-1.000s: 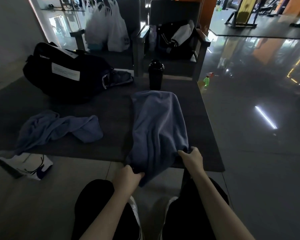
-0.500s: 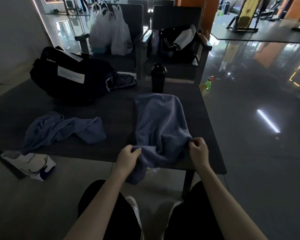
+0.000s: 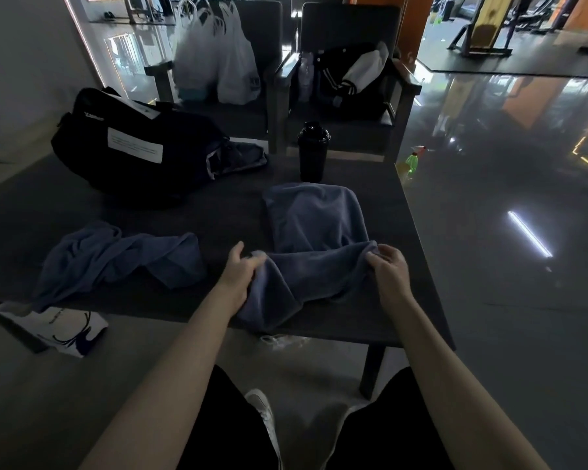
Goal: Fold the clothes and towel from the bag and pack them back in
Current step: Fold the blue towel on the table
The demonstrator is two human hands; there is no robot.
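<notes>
The person sits at a dark table (image 3: 218, 212) with both bare forearms stretched out over it, and a blue towel (image 3: 314, 225) lies lengthwise in front of them, its far rounded end just short of a black shaker bottle (image 3: 313, 150) that stands upright near the table's back edge. The left hand (image 3: 240, 271) has its fingers curled into the towel's left side with the thumb raised, and the right hand (image 3: 389, 268) pinches the right side between thumb and curled fingers — both have a firm hold of the cloth. Between the two hands the towel is drawn up into a ridge across its width, and the near part sags from that ridge down toward the table's front edge. To the left on the same table, well apart from the towel, a crumpled blue cloth (image 3: 116, 259) sprawls with one end trailing over the front edge. Behind it sits a black duffel bag (image 3: 133, 147) with a white label on its side, its open end turned toward the bottle. On the floor under the table's left corner lies a white paper bag (image 3: 58, 329) with dark blue marks. Beyond the table stand two dark armchairs — white plastic bags (image 3: 218, 59) on the left one, a dark jacket (image 3: 350, 79) with pale sleeves on the right. A green bottle (image 3: 411, 162) stands on the glossy floor beside the table's far right corner.
</notes>
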